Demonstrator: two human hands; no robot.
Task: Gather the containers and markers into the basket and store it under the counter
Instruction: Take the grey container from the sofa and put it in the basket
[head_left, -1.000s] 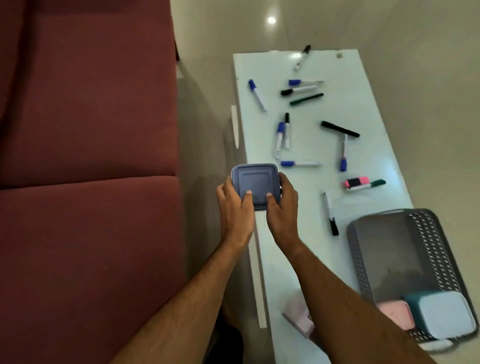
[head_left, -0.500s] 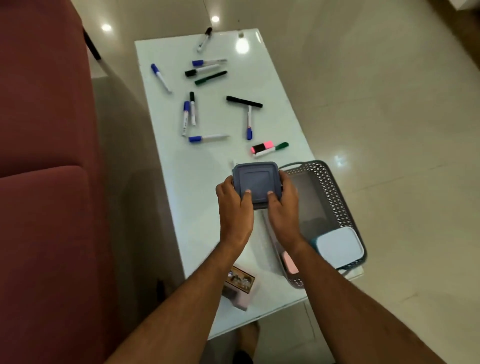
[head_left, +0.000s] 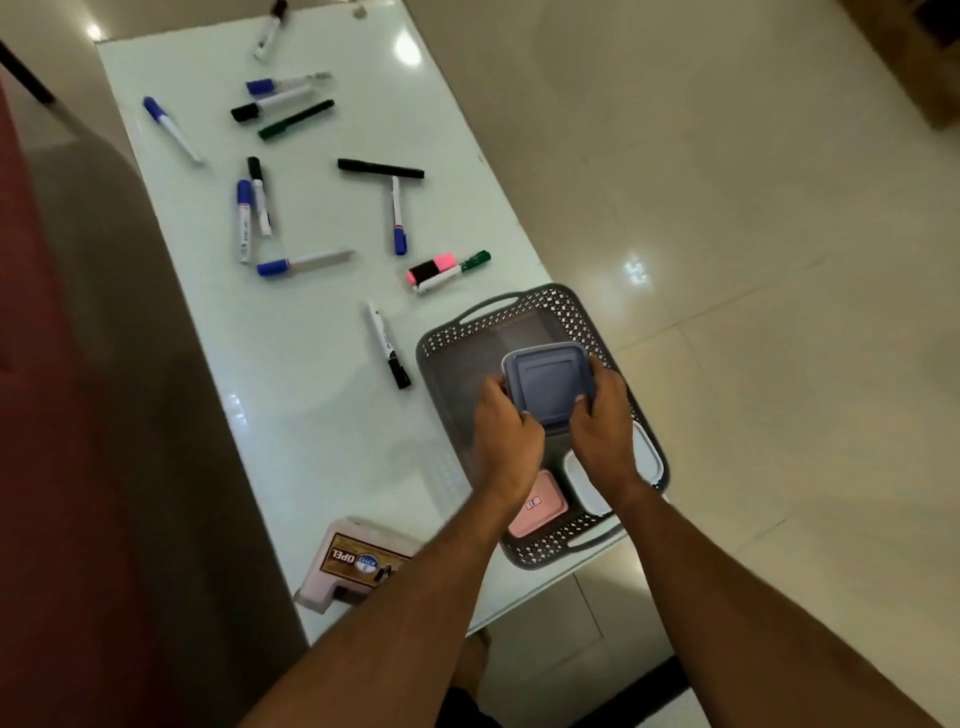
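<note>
I hold a square grey-blue lidded container (head_left: 547, 382) over the grey perforated basket (head_left: 550, 306), which stands at the near right corner of the white table (head_left: 311, 415). My left hand (head_left: 506, 441) grips its left side and my right hand (head_left: 602, 426) its right side. A pink container (head_left: 537, 504) and a white-lidded container (head_left: 584, 480) lie in the basket's near end, partly hidden by my arms. Several markers lie scattered over the table, among them a black-capped one (head_left: 387, 345) just left of the basket and a pink highlighter (head_left: 431, 269).
A pale pink box with a brown label (head_left: 358, 558) lies at the table's near edge, left of my left arm. A dark red sofa (head_left: 31, 364) runs along the left. Glossy tiled floor (head_left: 753, 260) lies to the right of the table.
Both hands have carried the grey-blue container rightwards, from beside the sofa-side table edge to above the basket. The camera view has swung right with them.
</note>
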